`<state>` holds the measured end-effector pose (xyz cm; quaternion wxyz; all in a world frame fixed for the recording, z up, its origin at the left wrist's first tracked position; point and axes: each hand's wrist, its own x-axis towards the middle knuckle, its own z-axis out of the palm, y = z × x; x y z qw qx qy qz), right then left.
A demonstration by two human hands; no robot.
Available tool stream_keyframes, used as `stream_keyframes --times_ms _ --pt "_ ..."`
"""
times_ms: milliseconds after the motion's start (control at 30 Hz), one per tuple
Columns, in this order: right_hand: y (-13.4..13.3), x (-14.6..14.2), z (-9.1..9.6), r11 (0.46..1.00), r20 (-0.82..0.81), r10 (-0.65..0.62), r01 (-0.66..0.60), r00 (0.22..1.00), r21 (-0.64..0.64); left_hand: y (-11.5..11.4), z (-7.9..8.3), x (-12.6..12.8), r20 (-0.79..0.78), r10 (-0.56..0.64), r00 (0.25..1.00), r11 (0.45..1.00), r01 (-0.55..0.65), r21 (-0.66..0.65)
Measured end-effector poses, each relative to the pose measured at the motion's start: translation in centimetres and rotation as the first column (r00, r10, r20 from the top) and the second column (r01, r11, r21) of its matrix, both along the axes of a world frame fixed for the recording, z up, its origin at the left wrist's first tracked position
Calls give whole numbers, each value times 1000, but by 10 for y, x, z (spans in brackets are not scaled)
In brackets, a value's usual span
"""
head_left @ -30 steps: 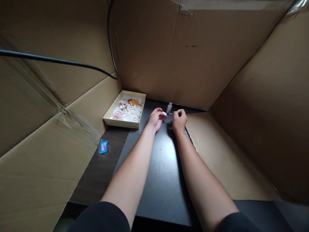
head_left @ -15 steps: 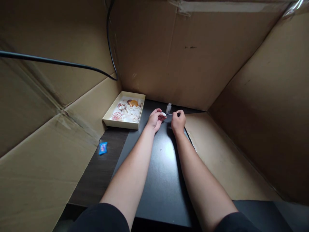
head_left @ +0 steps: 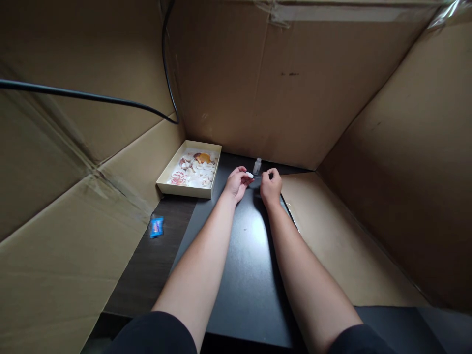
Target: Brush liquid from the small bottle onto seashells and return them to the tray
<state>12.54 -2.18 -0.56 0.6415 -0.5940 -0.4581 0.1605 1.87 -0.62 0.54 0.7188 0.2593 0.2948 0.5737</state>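
Between its fingertips my left hand pinches a small white shell. Just right of it, my right hand is closed around the dark end of a thin applicator stick, which points left toward the shell. Whether its tip touches the shell is too small to tell. A small clear bottle with whitish contents stands upright behind the hands, no cap visible on it.
At the left back stands a shallow cream box of shells. A blue packet, blurred, lies left on the dark table. Cardboard walls surround the space; a cardboard sheet lies right. A black cable hangs at upper left.
My right hand has shifted slightly left, bringing the applicator stick closer to the shell. My left hand stays nearly in place with the shell.
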Motion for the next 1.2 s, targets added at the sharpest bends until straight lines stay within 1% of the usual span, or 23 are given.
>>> stream_keyframes --times_ms 67,167,200,333,500,633,800,867,967,1100,1133,1200 --pt "0 0 0 1000 -8 -26 26 1000 3 0 0 0 0 -4 1000 1000 4 2" --pt "-1 0 0 999 -13 39 -39 999 30 0 1 0 9 -2 1000 1000 2 4" --pt "-1 0 1 999 -14 43 -42 999 30 0 1 0 12 0 1000 1000 0 2" --pt "-1 0 1 999 -16 -49 49 999 0 0 1 1 7 -1 1000 1000 1 -4" --pt "1 1 -1 999 -13 36 -36 999 14 -1 1 0 12 -5 1000 1000 5 -1" --pt "1 1 -1 1000 -25 -24 24 999 -2 -1 1 0 12 -9 1000 1000 10 -6" --pt "1 0 -1 998 -19 67 -67 998 16 -1 1 0 11 -5 1000 1000 5 -9" --pt "0 0 0 999 -8 49 -49 999 3 -1 0 0 12 -6 1000 1000 6 -11" --pt "0 0 0 1000 -14 -16 16 1000 -7 -1 0 0 13 -12 1000 1000 12 -12" --pt "-1 0 1 999 -2 31 -31 1000 12 -1 -1 1 8 -7 1000 1000 7 -8" --pt "-1 0 1 1000 4 29 -29 1000 9 -1 -1 1 6 -5 1000 1000 5 -8" --pt "-1 0 1 1000 6 -13 13 1000 -5 -1 -1 1 3 -4 1000 1000 4 -11"
